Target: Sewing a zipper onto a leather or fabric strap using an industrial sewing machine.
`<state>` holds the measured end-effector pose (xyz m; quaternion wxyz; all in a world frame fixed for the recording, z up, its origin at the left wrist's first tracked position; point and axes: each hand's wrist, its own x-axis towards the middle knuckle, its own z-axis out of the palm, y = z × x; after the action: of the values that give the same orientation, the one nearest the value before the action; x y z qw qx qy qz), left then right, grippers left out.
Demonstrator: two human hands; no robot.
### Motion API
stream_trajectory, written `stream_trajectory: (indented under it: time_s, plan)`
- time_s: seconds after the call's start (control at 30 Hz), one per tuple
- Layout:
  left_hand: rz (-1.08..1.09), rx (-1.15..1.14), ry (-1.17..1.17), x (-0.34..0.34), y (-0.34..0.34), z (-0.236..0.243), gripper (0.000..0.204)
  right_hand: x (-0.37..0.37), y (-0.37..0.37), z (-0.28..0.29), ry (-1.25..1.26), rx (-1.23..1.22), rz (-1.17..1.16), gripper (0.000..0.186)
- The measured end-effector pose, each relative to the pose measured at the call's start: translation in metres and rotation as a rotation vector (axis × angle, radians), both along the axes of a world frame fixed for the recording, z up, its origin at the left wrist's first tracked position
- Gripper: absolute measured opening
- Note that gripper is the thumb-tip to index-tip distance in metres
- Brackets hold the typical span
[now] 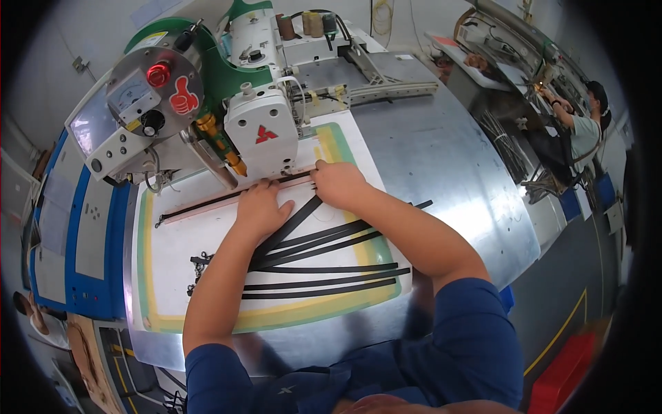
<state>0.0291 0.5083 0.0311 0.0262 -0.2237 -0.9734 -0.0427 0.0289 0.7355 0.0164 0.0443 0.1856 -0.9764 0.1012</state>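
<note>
1. At the far left I see a blue and grey control cabinet [76, 228] standing beside the metal work table [448, 172].
2. Above it sits a sewing machine [262, 131] with a white head, a green body and a round plate carrying a red button [158, 73] and a dial [131, 93].
3. A white template board [179, 228] with a green and yellow border lies flat on the table, under the machine head.
4. A long black zipper strip [200, 205] lies in a pinkish slot across the board, running from the left edge to the needle area.
5. My left hand [261, 209] rests palm down on the board just below that slot, fingers spread and flat, pressing on the strip's end and on a loose black strip beneath the palm; it clamps nothing.
6. A fan of loose black strips [324, 272] lies on the board between my forearms, some crossing each other.
7. My right hand [336, 183] lies just right of the left one, fingertips at the slot beside the machine's foot, fingers curled down onto the strip; I cannot tell whether it pinches it.
8. At the far right, well apart, another person [583, 131] works at a separate machine.
</note>
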Motion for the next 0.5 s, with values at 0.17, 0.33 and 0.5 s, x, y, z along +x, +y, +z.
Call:
stream_trajectory:
  time_s: [0.17, 0.33, 0.5]
  plan:
    - [-0.013, 0.003, 0.051, 0.005, 0.005, 0.001, 0.06, 0.001, 0.001, 0.002, -0.04, -0.037, -0.003, 0.023]
    - [0.047, -0.058, 0.017, 0.011, 0.014, 0.01, 0.063, 0.001, -0.002, 0.001, -0.086, -0.091, 0.004, 0.027]
    - [0.127, -0.107, -0.026, 0.011, 0.02, 0.015, 0.063, 0.002, 0.002, -0.004, -0.058, -0.173, 0.054, 0.03]
